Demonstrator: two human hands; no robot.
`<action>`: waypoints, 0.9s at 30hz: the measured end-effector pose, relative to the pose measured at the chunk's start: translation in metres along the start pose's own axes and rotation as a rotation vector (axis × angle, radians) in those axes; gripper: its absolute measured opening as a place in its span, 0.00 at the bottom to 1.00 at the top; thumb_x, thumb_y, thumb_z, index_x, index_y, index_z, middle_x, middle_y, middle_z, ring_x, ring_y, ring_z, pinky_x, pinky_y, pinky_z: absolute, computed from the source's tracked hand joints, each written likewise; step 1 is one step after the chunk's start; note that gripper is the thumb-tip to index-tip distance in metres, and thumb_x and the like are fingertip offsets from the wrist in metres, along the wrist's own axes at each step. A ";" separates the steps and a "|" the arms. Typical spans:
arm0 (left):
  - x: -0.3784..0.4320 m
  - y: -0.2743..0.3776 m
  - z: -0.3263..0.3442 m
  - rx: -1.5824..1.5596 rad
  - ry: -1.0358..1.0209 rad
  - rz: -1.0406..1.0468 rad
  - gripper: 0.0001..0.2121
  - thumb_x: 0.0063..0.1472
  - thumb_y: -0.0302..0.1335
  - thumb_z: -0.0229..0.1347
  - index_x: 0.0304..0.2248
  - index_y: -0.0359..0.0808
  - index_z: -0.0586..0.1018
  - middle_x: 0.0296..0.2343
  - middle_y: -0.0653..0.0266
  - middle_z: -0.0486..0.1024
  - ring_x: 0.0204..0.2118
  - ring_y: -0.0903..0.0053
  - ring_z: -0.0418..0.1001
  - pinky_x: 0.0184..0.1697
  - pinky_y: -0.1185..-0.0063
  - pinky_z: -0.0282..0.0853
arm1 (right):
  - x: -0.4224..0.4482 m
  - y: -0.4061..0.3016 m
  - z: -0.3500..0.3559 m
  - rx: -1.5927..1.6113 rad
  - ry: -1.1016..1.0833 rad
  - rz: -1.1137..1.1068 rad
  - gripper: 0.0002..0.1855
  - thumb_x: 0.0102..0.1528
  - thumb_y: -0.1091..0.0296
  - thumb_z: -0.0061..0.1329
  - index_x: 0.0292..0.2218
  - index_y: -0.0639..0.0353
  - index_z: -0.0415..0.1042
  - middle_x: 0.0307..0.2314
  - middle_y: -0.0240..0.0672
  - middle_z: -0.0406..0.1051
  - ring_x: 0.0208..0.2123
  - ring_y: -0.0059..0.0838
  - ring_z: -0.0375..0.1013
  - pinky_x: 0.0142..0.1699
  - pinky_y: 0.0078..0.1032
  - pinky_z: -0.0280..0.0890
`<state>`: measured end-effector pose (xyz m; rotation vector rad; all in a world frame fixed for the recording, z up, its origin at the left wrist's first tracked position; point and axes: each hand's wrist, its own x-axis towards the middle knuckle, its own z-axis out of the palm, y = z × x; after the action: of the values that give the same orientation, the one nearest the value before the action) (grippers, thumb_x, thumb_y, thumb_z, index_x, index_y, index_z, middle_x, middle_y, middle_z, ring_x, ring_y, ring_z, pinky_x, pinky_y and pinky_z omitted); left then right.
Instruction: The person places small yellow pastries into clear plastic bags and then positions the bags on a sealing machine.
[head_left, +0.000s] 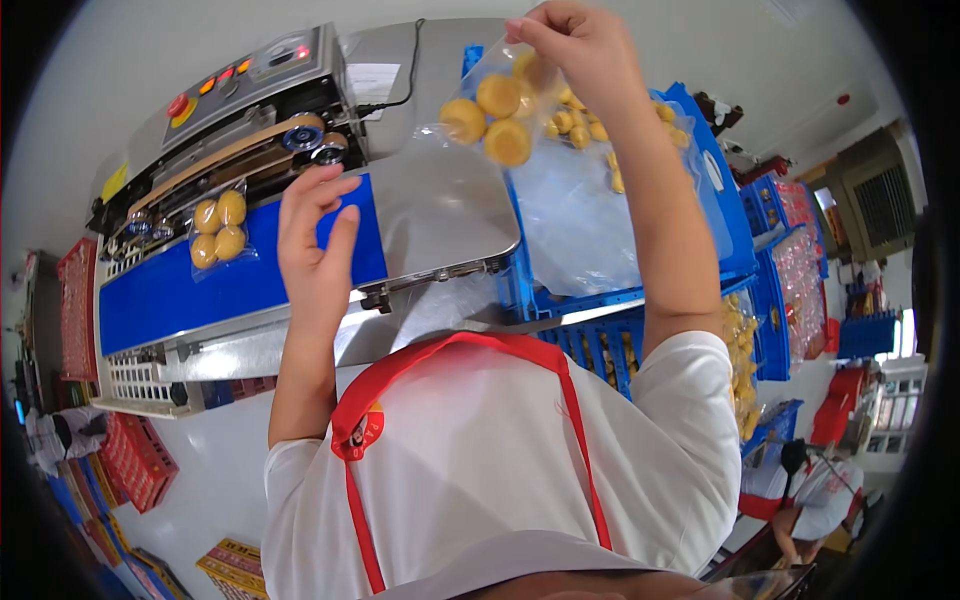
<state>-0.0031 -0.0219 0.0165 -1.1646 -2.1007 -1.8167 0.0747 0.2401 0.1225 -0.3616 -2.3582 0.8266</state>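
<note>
My right hand (581, 49) pinches the top of a clear plastic bag of round yellow pastries (499, 112), which hangs over the gap between a steel plate (450, 202) and a blue crate (701, 161). My left hand (315, 217) is raised above the blue conveyor belt (180, 289), fingers apart, holding nothing. Left of it, another clear bag with several round pastries (218, 229) lies on the belt beside the rollers of a band sealing machine (247, 112). Inside the blue crate, more small yellow pastries (577, 124) rest at the far side on clear plastic film (574, 225).
Beneath the blue crate stands another blue crate (600, 341) holding pastries. Stacked blue crates (772, 300) with packed goods are at the right. Red crates (139, 457) stand at the lower left. A power cable (415, 67) runs behind the machine. A co-worker (817, 487) is at the lower right.
</note>
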 end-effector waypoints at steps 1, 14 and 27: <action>-0.001 0.001 0.002 0.010 0.014 -0.009 0.10 0.50 0.18 0.51 0.35 0.34 0.75 0.39 0.60 0.68 0.43 0.74 0.66 0.44 0.81 0.62 | -0.001 -0.004 0.008 0.105 -0.050 0.136 0.11 0.50 0.62 0.47 0.25 0.61 0.74 0.18 0.33 0.69 0.18 0.22 0.67 0.24 0.19 0.60; 0.009 -0.018 0.034 0.579 -0.622 0.199 0.25 0.57 0.33 0.46 0.54 0.38 0.57 0.55 0.57 0.50 0.59 0.59 0.43 0.60 0.68 0.39 | -0.085 0.072 0.058 0.856 -0.368 0.439 0.14 0.54 0.72 0.38 0.41 0.65 0.70 0.30 0.35 0.70 0.29 0.19 0.67 0.33 0.16 0.63; 0.015 -0.025 0.031 0.566 -0.708 0.240 0.27 0.57 0.38 0.47 0.55 0.40 0.57 0.56 0.59 0.51 0.59 0.60 0.43 0.60 0.66 0.37 | -0.094 0.065 0.073 0.361 -0.643 0.244 0.13 0.44 0.69 0.54 0.34 0.63 0.73 0.22 0.31 0.69 0.25 0.19 0.66 0.31 0.18 0.61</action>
<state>-0.0173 0.0129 -0.0029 -1.9289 -2.4037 -0.6549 0.1060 0.2152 -0.0071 -0.2567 -2.6817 1.6586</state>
